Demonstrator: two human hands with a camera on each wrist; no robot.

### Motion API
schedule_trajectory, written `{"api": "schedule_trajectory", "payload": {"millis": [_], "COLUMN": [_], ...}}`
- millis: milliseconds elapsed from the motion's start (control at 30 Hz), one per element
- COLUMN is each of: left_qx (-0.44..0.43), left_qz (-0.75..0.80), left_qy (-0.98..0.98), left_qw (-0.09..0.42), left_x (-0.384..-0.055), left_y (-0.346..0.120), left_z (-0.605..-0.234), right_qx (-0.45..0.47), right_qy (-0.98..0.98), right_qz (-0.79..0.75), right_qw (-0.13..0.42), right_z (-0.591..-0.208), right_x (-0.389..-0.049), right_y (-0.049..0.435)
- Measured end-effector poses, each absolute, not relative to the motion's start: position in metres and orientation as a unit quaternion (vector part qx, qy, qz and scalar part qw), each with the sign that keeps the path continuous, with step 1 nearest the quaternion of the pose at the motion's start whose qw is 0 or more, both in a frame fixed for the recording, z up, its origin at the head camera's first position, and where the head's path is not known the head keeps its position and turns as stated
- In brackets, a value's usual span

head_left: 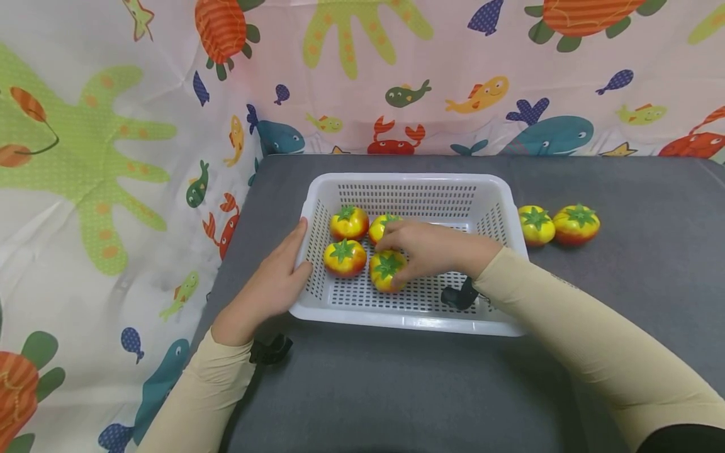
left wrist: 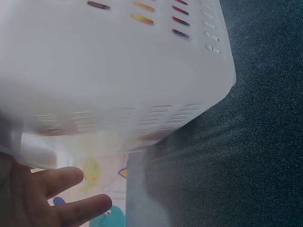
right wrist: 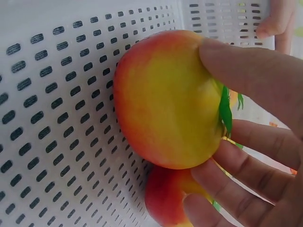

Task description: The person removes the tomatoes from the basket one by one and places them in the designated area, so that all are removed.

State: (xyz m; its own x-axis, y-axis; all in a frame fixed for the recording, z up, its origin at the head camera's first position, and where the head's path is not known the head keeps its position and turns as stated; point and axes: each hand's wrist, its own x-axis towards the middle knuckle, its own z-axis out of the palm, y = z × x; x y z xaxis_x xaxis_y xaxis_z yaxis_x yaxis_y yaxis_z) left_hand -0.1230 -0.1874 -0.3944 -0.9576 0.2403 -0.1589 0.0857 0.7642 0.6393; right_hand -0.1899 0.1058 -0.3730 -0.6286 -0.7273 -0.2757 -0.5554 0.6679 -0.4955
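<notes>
A white slotted plastic basket point(head_left: 396, 322) stands on the dark grey tabletop. My right hand point(head_left: 421, 248) reaches into it and grips a yellow-red toy tomato point(head_left: 387, 270) with a green star-shaped top; in the right wrist view thumb and fingers lie around this tomato point(right wrist: 165, 104). Close by in the basket are a front-left tomato point(head_left: 344, 259), a back-left tomato point(head_left: 349, 223) and another tomato point(head_left: 381, 228) partly hidden by my right hand. At the basket's left rim, my left hand point(head_left: 277, 277) holds on, thumb over the edge and fingers along the outside.
Two more toy tomatoes, a nearer-in one point(head_left: 535, 225) and an outer one point(head_left: 576, 224), sit side by side on the table right of the basket. A curtain point(head_left: 351, 100) printed with sea animals hangs behind and along the left.
</notes>
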Motion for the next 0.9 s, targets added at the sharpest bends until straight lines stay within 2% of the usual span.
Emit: {"api": "schedule_trajectory", "payload": {"millis": [267,900], "left_qx": [0.087,0.087], "left_qz": [0.341,0.347], "left_qy": [0.929,0.926], "left_qw": [0.117,0.12], "left_x": [-0.124,-0.1232], "left_y": [-0.1883,-0.1865], "left_z": [-0.3961,-0.3938], "right_qx": [-0.361,-0.378], "right_qy": [0.881,0.88], "right_qz": [-0.177,-0.158], "right_qw": [0.248,0.239], "right_z": [-0.3758,-0.3782], "right_x": [-0.1889,-0.1875], "right_y": [0.1049,0.1079]}}
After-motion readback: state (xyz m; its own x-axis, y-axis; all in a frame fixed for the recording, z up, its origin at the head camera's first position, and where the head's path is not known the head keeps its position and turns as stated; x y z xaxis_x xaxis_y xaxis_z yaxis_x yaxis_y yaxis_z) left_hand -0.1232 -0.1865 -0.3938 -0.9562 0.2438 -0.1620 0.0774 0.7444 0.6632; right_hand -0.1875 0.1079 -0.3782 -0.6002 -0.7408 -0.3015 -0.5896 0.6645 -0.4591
